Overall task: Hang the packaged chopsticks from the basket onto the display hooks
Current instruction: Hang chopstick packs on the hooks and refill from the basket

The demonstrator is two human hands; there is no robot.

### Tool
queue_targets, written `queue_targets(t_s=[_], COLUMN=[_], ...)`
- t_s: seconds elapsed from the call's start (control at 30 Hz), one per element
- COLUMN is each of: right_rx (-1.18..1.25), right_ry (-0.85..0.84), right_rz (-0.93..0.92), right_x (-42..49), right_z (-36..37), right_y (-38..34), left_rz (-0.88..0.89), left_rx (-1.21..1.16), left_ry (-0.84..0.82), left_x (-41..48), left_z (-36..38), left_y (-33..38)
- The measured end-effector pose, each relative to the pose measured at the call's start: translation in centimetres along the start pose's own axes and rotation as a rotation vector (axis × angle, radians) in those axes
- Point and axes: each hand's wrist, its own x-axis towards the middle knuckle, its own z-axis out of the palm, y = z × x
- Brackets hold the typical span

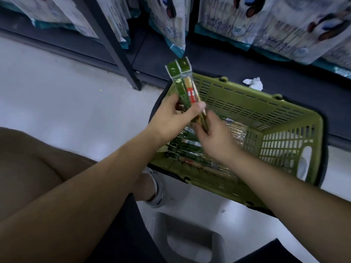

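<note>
A green plastic basket (pixel 284 118) stands on the floor against the low shelf, with several packaged chopsticks (pixel 191 149) lying flat on its bottom. My left hand (pixel 176 118) grips two chopstick packs (pixel 183 86) with green header cards, held upright above the basket's left end. My right hand (pixel 216 137) pinches the lower ends of the same packs from the right, over the basket's inside. No display hooks are visible.
A dark shelf base (pixel 228 61) runs along the back, with large white and teal bags (pixel 284 25) hanging above it. A black upright post (pixel 121 59) meets the floor at the left. Crumpled white paper (pixel 253 83) lies on the shelf. A grey stool (pixel 190 238) sits below me.
</note>
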Motion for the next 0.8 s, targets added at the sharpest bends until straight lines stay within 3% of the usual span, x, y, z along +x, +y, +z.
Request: queue_targets(t_s=[0.03,0.1,0.27,0.4,0.5,0.8], right_rx=[0.019,0.004,0.008,-0.283,-0.516,-0.871], right_ry=[-0.032,-0.101,-0.224,-0.224,-0.315,-0.415], right_rz=[-0.031,-0.066,0.033,0.234,0.322,0.226], right_x=[-0.1,-0.5,0.4,1.8,2.8,4.7], right_z=[0.4,1.1,1.5,0.8,1.2,3.8], right_y=[-1.2,-2.5,1.3,8.6,11.8,13.3], left_rz=[-0.06,-0.145,-0.233,-0.255,-0.256,-0.211], left_rx=[-0.143,-0.28,-0.273,-0.269,-0.359,-0.372], left_ry=[-0.038,0.063,0.369,0.329,0.278,0.267], left_x=[0.0,0.2,1.4,2.2,2.4,2.2], left_z=[0.5,1.1,-1.3,-3.6,-3.9,-3.7], left_y=[0.3,0.5,-0.3,-1.1,-1.5,-2.5])
